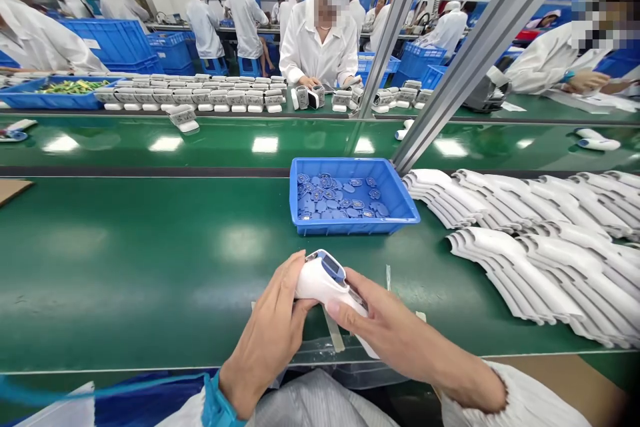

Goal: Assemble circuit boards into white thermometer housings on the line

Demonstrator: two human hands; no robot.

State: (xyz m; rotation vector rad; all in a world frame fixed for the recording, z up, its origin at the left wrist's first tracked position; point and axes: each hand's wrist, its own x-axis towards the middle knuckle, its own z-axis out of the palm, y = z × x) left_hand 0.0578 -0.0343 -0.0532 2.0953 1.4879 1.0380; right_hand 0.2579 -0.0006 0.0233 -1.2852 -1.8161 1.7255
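Note:
A white forehead thermometer (323, 280) with a blue panel and a dark display window is held between my two hands, just above the green bench. My left hand (280, 313) grips its head end, thumb below and fingers along the side. My right hand (375, 313) closes around the handle, with the thumb on the near side. The handle's lower end slants down toward the bench edge. Beyond my hands stands a blue bin (355, 223) holding several small blue oval parts (330, 195). A blue wristband (220, 403) is on my left wrist.
Stacked white housing shells (515, 273) cover the bench to my right. A metal post (450, 73) rises behind the bin. Across the green conveyor (215, 140), a person in white (320, 40) works by rows of white-grey units (200, 93). Tape strips (334, 330) lie on the near edge.

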